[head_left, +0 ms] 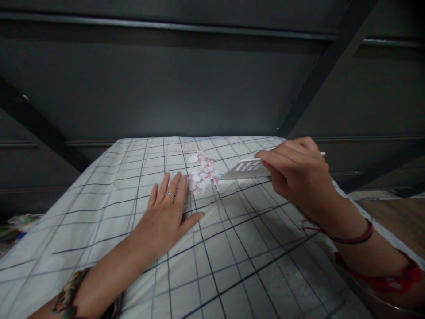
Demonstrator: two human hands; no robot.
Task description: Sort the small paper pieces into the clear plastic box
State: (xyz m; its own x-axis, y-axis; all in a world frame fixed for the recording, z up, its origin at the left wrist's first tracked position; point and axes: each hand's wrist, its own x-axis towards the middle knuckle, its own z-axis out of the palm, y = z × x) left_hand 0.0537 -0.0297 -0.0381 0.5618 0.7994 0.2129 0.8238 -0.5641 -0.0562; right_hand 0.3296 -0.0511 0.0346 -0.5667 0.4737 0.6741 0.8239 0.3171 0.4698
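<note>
My right hand (297, 173) grips a white slotted spatula (247, 168), held low over the cloth at the right. The spatula's front edge reaches the right side of a small heap of torn paper bits (201, 177), white with pink marks. My left hand (168, 206) lies flat on the cloth just left of the heap. Its fingers are stretched out and the thumb is spread; nothing is in it. The index fingertip is close beside the paper bits. My right fingers hide most of the spatula's handle.
A white tablecloth (133, 230) with dark grid lines covers the table and has some creases. Dark grey metal panels (186, 84) rise behind the table's far edge. At the lower left, beyond the table, are some colourful items (21, 226). Brown flooring (395, 221) shows at the right.
</note>
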